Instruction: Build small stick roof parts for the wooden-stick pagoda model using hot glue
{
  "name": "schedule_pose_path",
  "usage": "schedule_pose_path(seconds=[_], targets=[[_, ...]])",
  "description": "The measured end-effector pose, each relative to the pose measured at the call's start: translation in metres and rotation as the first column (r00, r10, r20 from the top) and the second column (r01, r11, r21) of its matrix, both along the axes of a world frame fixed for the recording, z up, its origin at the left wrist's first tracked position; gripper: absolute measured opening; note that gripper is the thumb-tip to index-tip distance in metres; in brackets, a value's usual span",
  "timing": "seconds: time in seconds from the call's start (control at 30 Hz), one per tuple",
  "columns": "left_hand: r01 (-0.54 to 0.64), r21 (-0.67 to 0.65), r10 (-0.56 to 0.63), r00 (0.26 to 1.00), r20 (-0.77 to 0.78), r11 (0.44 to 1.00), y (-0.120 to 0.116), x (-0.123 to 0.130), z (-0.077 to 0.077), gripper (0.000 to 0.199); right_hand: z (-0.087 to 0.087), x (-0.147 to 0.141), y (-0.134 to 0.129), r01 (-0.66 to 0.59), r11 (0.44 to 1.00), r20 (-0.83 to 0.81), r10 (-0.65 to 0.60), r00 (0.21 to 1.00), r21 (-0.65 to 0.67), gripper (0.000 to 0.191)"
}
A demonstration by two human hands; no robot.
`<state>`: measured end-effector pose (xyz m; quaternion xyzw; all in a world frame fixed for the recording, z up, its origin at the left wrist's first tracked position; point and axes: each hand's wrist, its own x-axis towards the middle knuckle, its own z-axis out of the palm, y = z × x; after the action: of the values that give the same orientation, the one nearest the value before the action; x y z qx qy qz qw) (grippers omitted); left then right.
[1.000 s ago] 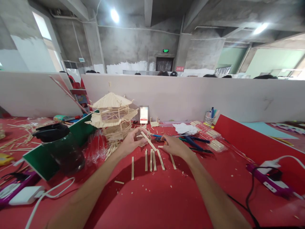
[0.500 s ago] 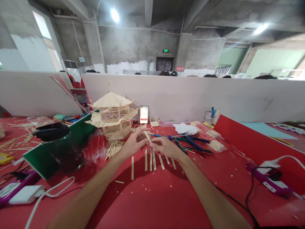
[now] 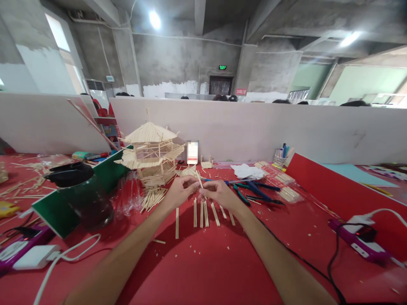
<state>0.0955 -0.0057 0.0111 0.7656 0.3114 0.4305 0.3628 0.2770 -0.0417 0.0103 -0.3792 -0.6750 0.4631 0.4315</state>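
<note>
Both hands (image 3: pixel 199 191) apparently pinch one stick (image 3: pixel 199 179), tabletop edges hidden.

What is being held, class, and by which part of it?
A thin wooden stick: the left hand and right hand pinch its middle and lower part.

And we're in a craft workshop, rough and half-plastered: bare concrete walls (image 3: pixel 187 59) and beams overhead, a lit exit sign (image 3: pixel 222 67), white partitions (image 3: pixel 241 131) splitting up workstations, pliers (image 3: pixel 260 190) and stick offcuts scattered across this red counter (image 3: pixel 203 267)!
</note>
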Motion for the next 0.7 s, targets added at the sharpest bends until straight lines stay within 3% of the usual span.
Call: schedule_pose_path(seconds=[0.17, 0.3, 0.4, 0.5, 0.7], targets=[[-0.010, 0.000, 0.010, 1.000, -0.024, 1.000, 0.001, -0.001, 0.001, 0.025, -0.001, 0.001, 0.003, -0.002, 0.998, 0.035, 0.000, 0.999, 0.060, 0.029], [-0.044, 0.055, 0.051, 0.991, -0.123, 0.997, 0.002, -0.003, 0.000, 0.024, -0.001, 0.001, 0.001, 0.037, 0.986, 0.195, -0.069, 0.978, 0.163, 0.024], [-0.084, 0.125, 0.110, 0.969, -0.220, 0.989, 0.001, -0.004, -0.001, 0.023, -0.001, -0.001, -0.003, 0.087, 0.934, 0.397, -0.230, 0.889, 0.347, 0.024], [-0.094, 0.129, 0.122, 0.967, -0.223, 0.987, 0.002, -0.005, -0.003, 0.024, -0.003, -0.005, -0.007, 0.096, 0.868, 0.522, -0.378, 0.765, 0.487, 0.024], [-0.078, 0.038, 0.082, 0.989, -0.123, 0.996, 0.006, -0.002, -0.007, 0.023, -0.005, -0.012, -0.008, 0.110, 0.831, 0.635, -0.496, 0.592, 0.546, 0.026]])
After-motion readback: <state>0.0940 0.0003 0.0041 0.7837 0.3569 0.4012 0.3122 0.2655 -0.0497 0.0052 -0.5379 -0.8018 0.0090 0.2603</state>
